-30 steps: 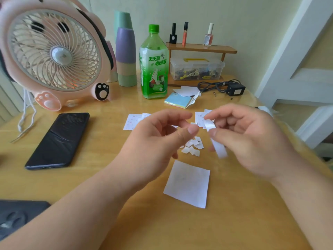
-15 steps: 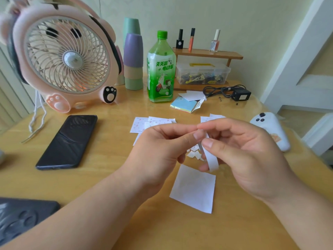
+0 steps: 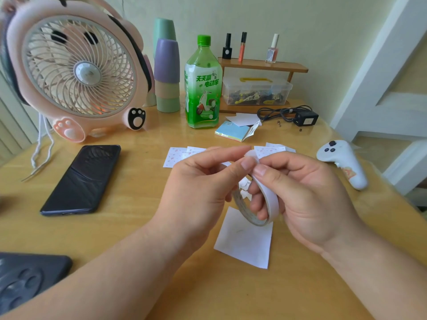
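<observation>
Head view: my right hand [image 3: 309, 197] gripped the double-sided tape roll [image 3: 272, 204], ring on edge; my left hand [image 3: 196, 188], just leftward, pinched its loose end [image 3: 250, 155] up top.

Soft, bright daylight fills the frame evenly, and shadows are pale with loose edges. The fan [image 3: 78, 72] at upper left is lit from behind, with a warm glow showing through the lower part of its grille. The glossy counter [image 3: 138, 227] carries a sheen around the bottle [image 3: 203, 88] and along its right rim, and the phone [image 3: 83, 179] mirrors the grille on its dark screen. Under the left hand [image 3: 198, 188] and right hand [image 3: 307, 199] the counter darkens only faintly. The tape roll [image 3: 261, 204] and the white paper [image 3: 245, 241] keep their detail without blowing out. The centre is sharp, with the bottle's label readable. Wide-angle distortion bulges the fan and tilts the door frame [image 3: 379, 65] at right.
</observation>
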The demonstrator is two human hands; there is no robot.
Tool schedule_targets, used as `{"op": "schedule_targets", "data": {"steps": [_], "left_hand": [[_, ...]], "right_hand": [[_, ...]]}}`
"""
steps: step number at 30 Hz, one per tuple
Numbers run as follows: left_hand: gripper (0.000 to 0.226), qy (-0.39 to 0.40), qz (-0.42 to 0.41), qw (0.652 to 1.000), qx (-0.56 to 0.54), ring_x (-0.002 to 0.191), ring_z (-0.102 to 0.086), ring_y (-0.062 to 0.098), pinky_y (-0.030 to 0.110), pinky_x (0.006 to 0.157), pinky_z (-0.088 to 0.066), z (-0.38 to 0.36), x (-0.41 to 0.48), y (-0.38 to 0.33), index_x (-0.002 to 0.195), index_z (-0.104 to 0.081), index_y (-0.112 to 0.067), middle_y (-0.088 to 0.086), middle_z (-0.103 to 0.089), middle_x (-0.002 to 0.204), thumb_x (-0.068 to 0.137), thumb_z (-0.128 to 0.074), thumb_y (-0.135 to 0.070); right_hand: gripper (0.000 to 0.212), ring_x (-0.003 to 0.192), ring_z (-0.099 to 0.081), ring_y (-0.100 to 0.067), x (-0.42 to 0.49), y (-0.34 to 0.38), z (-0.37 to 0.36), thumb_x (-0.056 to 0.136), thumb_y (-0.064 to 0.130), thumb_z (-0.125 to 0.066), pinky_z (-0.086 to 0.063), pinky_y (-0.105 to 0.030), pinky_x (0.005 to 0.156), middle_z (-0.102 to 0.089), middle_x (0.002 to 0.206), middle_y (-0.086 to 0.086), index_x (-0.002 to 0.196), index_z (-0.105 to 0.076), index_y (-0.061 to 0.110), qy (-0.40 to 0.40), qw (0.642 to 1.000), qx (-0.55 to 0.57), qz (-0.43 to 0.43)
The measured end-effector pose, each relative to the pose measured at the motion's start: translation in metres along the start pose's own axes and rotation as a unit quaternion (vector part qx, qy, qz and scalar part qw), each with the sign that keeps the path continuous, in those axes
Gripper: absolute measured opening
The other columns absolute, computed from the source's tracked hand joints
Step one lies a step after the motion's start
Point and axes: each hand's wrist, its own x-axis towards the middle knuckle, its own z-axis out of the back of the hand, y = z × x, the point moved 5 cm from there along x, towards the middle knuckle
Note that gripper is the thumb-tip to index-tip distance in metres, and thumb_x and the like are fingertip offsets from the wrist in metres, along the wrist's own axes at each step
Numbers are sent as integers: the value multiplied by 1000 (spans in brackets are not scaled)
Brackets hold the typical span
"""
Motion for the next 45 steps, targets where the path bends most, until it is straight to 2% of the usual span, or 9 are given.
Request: {"op": "schedule_targets", "data": {"steps": [4, 9, 15, 23, 26, 30, 33, 41, 45], "left_hand": [[42, 13, 40, 999, -23, 65, -51, 16, 27, 58, -43, -1, 0, 6, 116, -76, -21, -2, -70, 90, 75, -86, -23], [27, 15, 42, 998, -42, 66, -46, 22, 29, 60, -38, -4, 0, 9, 99, -80, -10, 6, -62, 72, 77, -77, -27], [8, -37, 28, 998, -41, 55, -45, 17, 28, 59, -39, -3, -2, 7, 78, -82, -19, 2, -59, 60, 74, -77, -24], [7, -133, 16, 991, -1, 48, -51, 13, 24, 50, -45, 1, 1, 9, 82, -78, -9, 0, -68, 63, 87, -76, -5], [10, -146, 41, 988, -10, 50, -57, 16, 24, 49, -46, 0, 3, 13, 81, -77, -8, 4, -70, 64, 88, -74, -2], [8, -155, 90, 983, -35, 71, -69, 31, 32, 60, -52, 3, 3, 21, 83, -78, -7, 20, -76, 85, 89, -73, -3], [5, -156, 127, 978, -45, 75, -71, 30, 33, 66, -54, 5, 2, 27, 91, -77, -1, 23, -75, 90, 90, -72, -2], [8, -173, 170, 969, -53, 74, -71, 23, 31, 71, -54, 6, 2, 30, 92, -77, -2, 15, -76, 85, 88, -72, 0], [12, -208, 199, 955, -76, 48, -53, 17, 22, 50, -45, 14, 5, 23, 79, -72, -11, 3, -60, 56, 89, -72, -5]], "right_hand": [[13, 50, -59, -28, 0, 0, -1, 79, 22, -69, -47, -29, 43, -64, 66, -17, 77, -74, 11, -10, 1000, -10, 20], [9, 49, -60, -27, 1, -3, -2, 85, 16, -73, -47, -29, 43, -64, 64, -16, 79, -74, 9, -6, 999, -18, 29], [10, 48, -62, -25, 1, -3, -5, 92, 5, -70, -50, -32, 43, -64, 65, -21, 82, -71, 1, -26, 997, -58, 45], [23, 45, -63, -19, 2, 1, -15, 91, 4, -70, -54, -31, 42, -67, 53, 1, 68, -72, 8, -77, 983, -156, 60], [22, 44, -62, -13, 2, 4, -15, 89, 7, -71, -54, -33, 44, -66, 53, 5, 67, -72, 11, -92, 955, -253, 122], [18, 50, -58, -24, 5, 4, -18, 82, 16, -66, -48, -37, 46, -62, 52, -2, 64, -67, 12, -84, 900, -384, 188], [20, 50, -54, -22, 9, 1, -19, 80, 12, -67, -46, -37, 45, -56, 50, 1, 61, -61, 12, -61, 871, -447, 194], [35, 49, -30, -21, 6, 12, -36, 75, 9, -61, -20, -26, 46, -22, 53, 13, 56, -34, 22, -25, 792, -553, 258], [23, 49, -35, -24, -12, 9, -58, 77, 10, -50, -31, -34, 42, -36, 53, 3, 57, -40, 16, 8, 783, -542, 306]]}}
